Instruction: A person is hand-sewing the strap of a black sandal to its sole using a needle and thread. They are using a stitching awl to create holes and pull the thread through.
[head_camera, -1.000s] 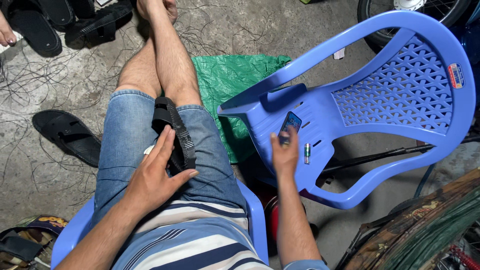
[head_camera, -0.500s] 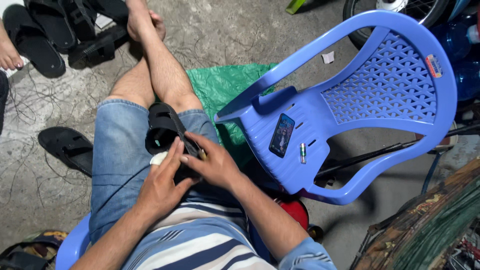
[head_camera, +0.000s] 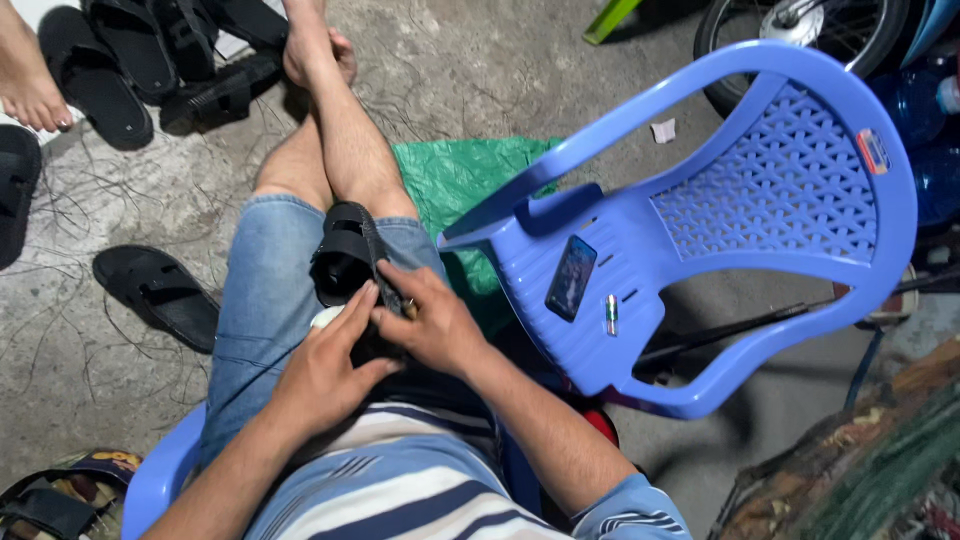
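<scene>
Black sandal (head_camera: 345, 262) on lap, long axis running away from body, both hands (head_camera: 385, 335) clasped on its near strap end, right hand (head_camera: 432, 322) nearer

Two hands are counted at the lower centre of the frame: the left hand (head_camera: 325, 375) and the right hand (head_camera: 430, 325). One black sandal (head_camera: 350, 255) is seen on the lap. On the floor at the left, one single black sandal (head_camera: 160, 295) is counted; a cluster of dark sandals (head_camera: 150, 60), about four, is seen at the upper left. Two blue plastic chairs are counted: one overturned chair (head_camera: 720, 220) at the right and one seat (head_camera: 160, 480) at the lower left. On the overturned chair, one phone (head_camera: 571, 277) and one small cylinder (head_camera: 611, 314) are seen. One green sheet (head_camera: 460, 180) is counted.
</scene>
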